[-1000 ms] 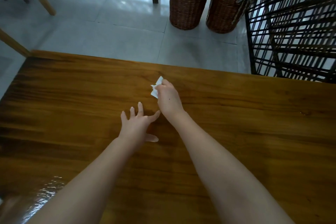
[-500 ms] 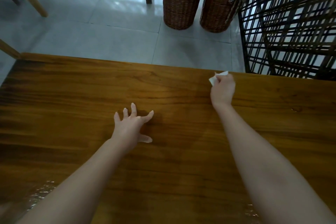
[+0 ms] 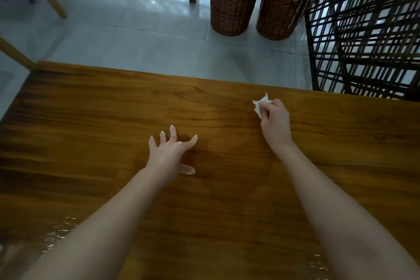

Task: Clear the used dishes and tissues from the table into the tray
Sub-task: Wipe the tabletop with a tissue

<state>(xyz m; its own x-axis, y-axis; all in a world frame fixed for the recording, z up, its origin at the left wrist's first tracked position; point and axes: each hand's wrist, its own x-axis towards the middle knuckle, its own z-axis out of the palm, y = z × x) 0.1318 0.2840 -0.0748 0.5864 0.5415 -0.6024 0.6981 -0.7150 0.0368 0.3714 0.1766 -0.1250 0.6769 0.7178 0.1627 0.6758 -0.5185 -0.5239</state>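
Tissue (image 3: pixel 261 105) crumpled, right hand (image 3: pixel 276 124) fingers clamped on it above the table (image 3: pixel 91 120).
Left hand (image 3: pixel 169 153) fingers splayed apart; 2 wicker baskets (image 3: pixel 229 4) hold green leaves.

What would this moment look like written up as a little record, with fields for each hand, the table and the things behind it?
left hand: open, fingers spread, resting on the table
right hand: closed on a crumpled white tissue, near the far edge
table: glossy brown wood; no dishes in view
tray: not in view
background: two wicker baskets on a pale tiled floor, dark lattice screen at right
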